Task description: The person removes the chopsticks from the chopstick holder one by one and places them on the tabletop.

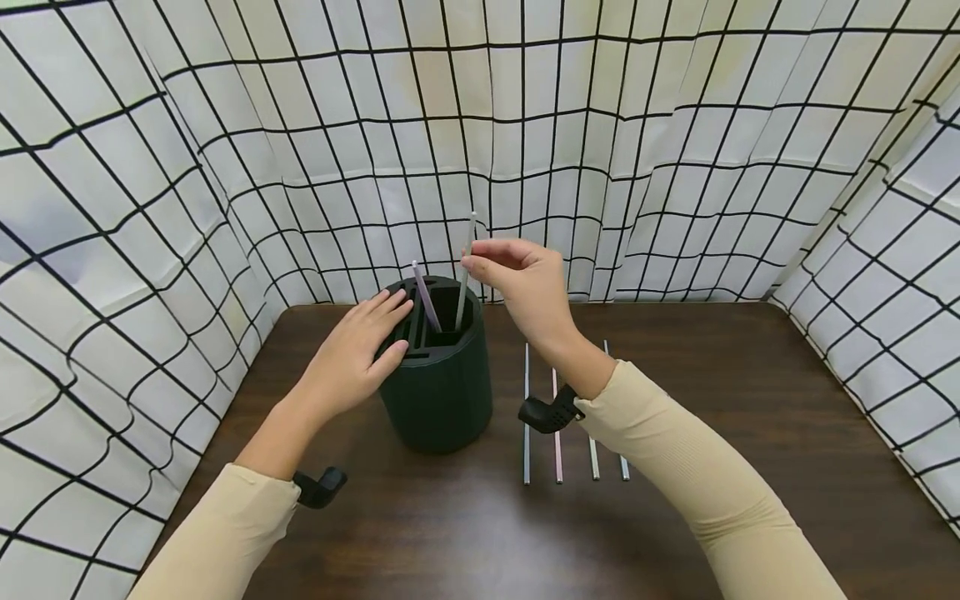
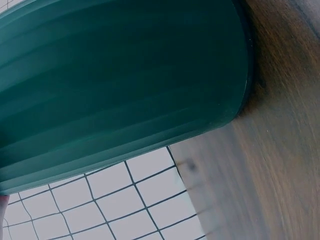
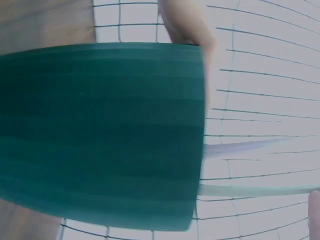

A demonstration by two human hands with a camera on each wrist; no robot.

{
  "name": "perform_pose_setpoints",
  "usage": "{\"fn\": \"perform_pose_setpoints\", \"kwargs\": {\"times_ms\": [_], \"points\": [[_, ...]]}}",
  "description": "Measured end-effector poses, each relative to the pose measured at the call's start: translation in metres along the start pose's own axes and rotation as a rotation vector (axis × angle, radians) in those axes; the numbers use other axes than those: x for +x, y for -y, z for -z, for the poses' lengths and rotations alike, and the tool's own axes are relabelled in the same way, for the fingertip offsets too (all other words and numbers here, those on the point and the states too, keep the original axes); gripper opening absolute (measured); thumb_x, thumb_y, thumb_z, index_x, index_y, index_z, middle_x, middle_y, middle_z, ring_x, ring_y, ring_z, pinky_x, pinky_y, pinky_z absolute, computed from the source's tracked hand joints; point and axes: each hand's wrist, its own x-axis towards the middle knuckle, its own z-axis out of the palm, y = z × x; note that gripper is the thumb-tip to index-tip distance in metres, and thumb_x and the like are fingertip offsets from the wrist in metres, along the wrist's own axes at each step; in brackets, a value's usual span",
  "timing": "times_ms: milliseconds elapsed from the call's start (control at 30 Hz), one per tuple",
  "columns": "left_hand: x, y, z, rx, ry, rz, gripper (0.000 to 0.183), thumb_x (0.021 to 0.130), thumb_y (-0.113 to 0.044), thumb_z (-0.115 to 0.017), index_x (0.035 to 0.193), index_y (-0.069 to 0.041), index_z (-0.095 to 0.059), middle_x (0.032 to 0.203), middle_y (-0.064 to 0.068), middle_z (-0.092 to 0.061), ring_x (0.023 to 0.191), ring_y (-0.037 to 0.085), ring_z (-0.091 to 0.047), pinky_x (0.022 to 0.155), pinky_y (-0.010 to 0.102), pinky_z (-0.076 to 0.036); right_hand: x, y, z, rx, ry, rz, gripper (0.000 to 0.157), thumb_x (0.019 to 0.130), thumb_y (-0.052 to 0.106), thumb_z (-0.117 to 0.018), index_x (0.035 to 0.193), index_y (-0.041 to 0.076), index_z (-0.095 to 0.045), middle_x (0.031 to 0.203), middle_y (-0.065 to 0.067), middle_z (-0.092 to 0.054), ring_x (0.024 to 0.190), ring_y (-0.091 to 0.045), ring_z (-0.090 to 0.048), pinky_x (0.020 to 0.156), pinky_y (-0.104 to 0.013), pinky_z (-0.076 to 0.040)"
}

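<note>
head: holder (image 1: 438, 400) stands toward bench's (image 1: 712, 400) far-left corner, purple stick (image 1: 426, 297) in; right grip (image 1: 528, 292) pinches pale stick (image 1: 462, 292), partway in; left grip (image 1: 356, 350) rests flat on top; four sticks (image 1: 557, 454) remain out, toward right edge | left wrist: only holder wall | right wrist: both sticks jut out

Left sleeve (image 1: 225, 529): pale cream, plain, long, cuff slightly loose at the wrist. Right sleeve (image 1: 693, 471): same cream cloth, snug, finely creased toward the near end. Left mount (image 1: 321, 489): black, small, hook-shaped, right of the cuff. Right mount (image 1: 546, 414): black, similarly curved, small holes by the wrist. Left hand (image 1: 360, 346), right hand (image 1: 528, 283): both bare.
</note>
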Motion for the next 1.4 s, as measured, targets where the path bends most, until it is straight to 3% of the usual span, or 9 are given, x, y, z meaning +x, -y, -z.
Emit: {"fn": "perform_pose_setpoints", "kwargs": {"times_ms": [167, 300, 533, 633, 833, 1067, 1233, 1400], "points": [[-0.007, 0.002, 0.000, -0.006, -0.009, 0.009, 0.055, 0.104, -0.030, -0.043, 0.153, -0.005, -0.038, 0.162, 0.014, -0.032, 0.152, 0.037, -0.023, 0.125, 0.055, -0.018, -0.001, 0.010, 0.006, 0.111, -0.041, 0.109, 0.020, 0.087, 0.006, -0.075, 0.102, -0.007, -0.074, 0.090, -0.005, -0.078, 0.079, -0.008, -0.073, 0.084, -0.033, -0.062], [-0.010, 0.001, 0.000, -0.013, -0.010, 0.011, 0.055, 0.104, -0.030, -0.043, 0.153, -0.005, -0.039, 0.162, 0.013, -0.033, 0.152, 0.037, -0.024, 0.125, 0.056, -0.018, -0.002, 0.020, 0.014, 0.218, -0.078, 0.180, 0.018, 0.086, -0.001, -0.072, 0.102, -0.011, -0.072, 0.089, 0.004, -0.077, 0.083, -0.009, -0.074, 0.084, -0.033, -0.062], [-0.011, 0.002, -0.006, -0.027, -0.015, 0.001, 0.055, 0.104, -0.030, -0.044, 0.153, -0.006, -0.038, 0.162, 0.012, -0.032, 0.153, 0.036, -0.022, 0.125, 0.056, -0.017, -0.003, 0.045, 0.046, 0.324, -0.190, 0.252, 0.014, 0.087, -0.005, -0.070, 0.093, 0.006, -0.077, 0.089, 0.000, -0.078, 0.084, -0.013, -0.075, 0.082, -0.032, -0.062], [-0.009, 0.001, -0.007, -0.034, -0.017, 0.003, 0.055, 0.104, -0.030, -0.044, 0.153, -0.006, -0.038, 0.163, 0.012, -0.031, 0.153, 0.035, -0.022, 0.125, 0.055, -0.017, 0.002, 0.057, 0.068, 0.354, -0.262, 0.260, 0.011, 0.085, -0.004, -0.073, 0.092, 0.004, -0.077, 0.088, -0.005, -0.077, 0.082, -0.016, -0.076, 0.080, -0.032, -0.063], [-0.006, 0.001, -0.004, -0.031, -0.028, 0.007, 0.055, 0.104, -0.031, -0.043, 0.153, -0.005, -0.038, 0.162, 0.013, -0.032, 0.153, 0.036, -0.022, 0.125, 0.056, -0.016, 0.012, 0.059, 0.107, 0.374, -0.348, 0.172, 0.017, 0.080, -0.003, -0.078, 0.096, -0.008, -0.075, 0.086, -0.010, -0.077, 0.081, -0.018, -0.076, 0.077, -0.028, -0.062], [-0.004, 0.001, -0.004, -0.036, -0.033, 0.006, 0.056, 0.104, -0.030, -0.044, 0.153, -0.005, -0.038, 0.162, 0.013, -0.032, 0.153, 0.036, -0.021, 0.126, 0.055, -0.015, 0.004, 0.013, 0.145, 0.128, -0.282, 0.049, 0.013, 0.083, 0.001, -0.077, 0.096, 0.000, -0.079, 0.085, 0.000, -0.078, 0.079, -0.009, -0.075, 0.075, -0.021, -0.061], [-0.003, 0.000, -0.006, -0.036, -0.031, 0.001, 0.056, 0.104, -0.031, -0.043, 0.153, -0.005, -0.038, 0.162, 0.013, -0.032, 0.153, 0.036, -0.021, 0.126, 0.054, -0.015, -0.002, -0.012, 0.175, 0.030, -0.250, -0.138, 0.009, 0.084, 0.008, -0.078, 0.092, 0.010, -0.080, 0.082, 0.006, -0.077, 0.077, -0.006, -0.075, 0.072, -0.020, -0.061], [-0.002, 0.000, -0.005, -0.033, -0.037, -0.001, 0.056, 0.104, -0.031, -0.044, 0.153, -0.005, -0.039, 0.162, 0.013, -0.032, 0.153, 0.036, -0.022, 0.126, 0.055, -0.016, -0.003, -0.025, 0.199, -0.156, -0.141, -0.383, 0.008, 0.087, 0.020, -0.077, 0.084, 0.028, -0.078, 0.080, 0.017, -0.074, 0.076, 0.000, -0.073, 0.073, -0.018, -0.061]]}}
